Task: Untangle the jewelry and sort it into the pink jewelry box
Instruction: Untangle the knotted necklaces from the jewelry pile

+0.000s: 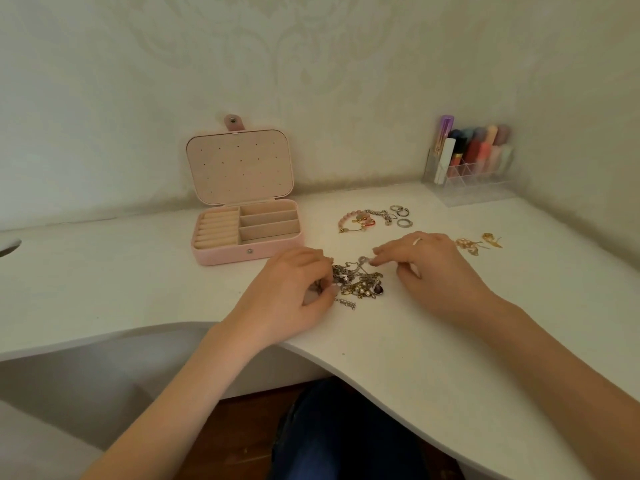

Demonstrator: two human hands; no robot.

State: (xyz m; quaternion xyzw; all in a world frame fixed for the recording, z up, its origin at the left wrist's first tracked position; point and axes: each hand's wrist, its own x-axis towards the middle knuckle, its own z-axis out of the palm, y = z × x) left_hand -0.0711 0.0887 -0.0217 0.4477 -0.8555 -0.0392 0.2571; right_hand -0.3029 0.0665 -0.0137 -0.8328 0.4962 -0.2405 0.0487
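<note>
Between both hands: a tangled jewelry pile [358, 282].
Left hand [294, 289] pinches its chains; right hand [433, 265] pinches a silver strand [363, 262].

Surface [398, 341]: matt white, smooth. Jewelry box [221, 254]: pink, faux-leather look, beige velvety lining. Tangle [360, 282]: shiny metal chains. Organizer [478, 192]: clear plastic.

The single head-worn view looked forward and down from close above the white desk [398, 341], facing its far wall-side edge.
</note>
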